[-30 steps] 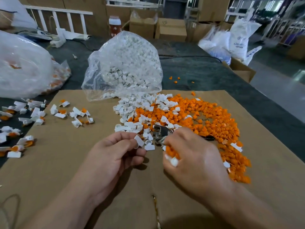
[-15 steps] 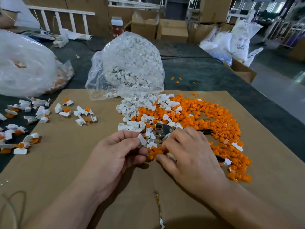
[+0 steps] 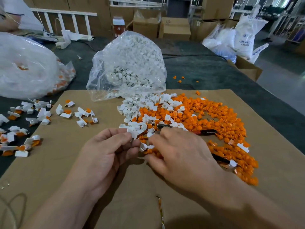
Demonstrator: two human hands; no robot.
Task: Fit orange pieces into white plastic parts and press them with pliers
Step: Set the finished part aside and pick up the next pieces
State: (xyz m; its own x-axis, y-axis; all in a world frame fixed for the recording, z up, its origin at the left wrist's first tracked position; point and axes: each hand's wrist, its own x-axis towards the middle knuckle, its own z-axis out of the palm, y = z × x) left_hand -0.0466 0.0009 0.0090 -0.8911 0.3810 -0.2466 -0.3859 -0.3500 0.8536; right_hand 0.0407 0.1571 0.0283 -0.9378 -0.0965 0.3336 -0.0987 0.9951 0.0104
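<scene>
My left hand (image 3: 109, 149) pinches a white plastic part (image 3: 133, 134) between thumb and fingertips, just above the cardboard sheet (image 3: 69, 162). My right hand (image 3: 178, 156) lies palm down beside it, its curled fingers among loose orange pieces (image 3: 149, 151) and white parts at the pile's near edge; what they hold is hidden. A broad heap of orange pieces (image 3: 214, 116) spreads to the right, with loose white parts (image 3: 142, 109) on its left. The pliers (image 3: 204, 132) lie in the heap, dark handles showing behind my right hand.
A clear bag of white parts (image 3: 130, 63) stands open at the sheet's far edge. Assembled white-and-orange parts (image 3: 39, 116) are scattered at left. A large plastic bag (image 3: 24, 68) sits far left. Cardboard boxes (image 3: 175, 28) and white sacks (image 3: 244, 35) stand behind the table.
My right hand has come down from a raised, turned pose onto the near edge of the pile, next to my left hand. My left hand keeps its white part in the same place.
</scene>
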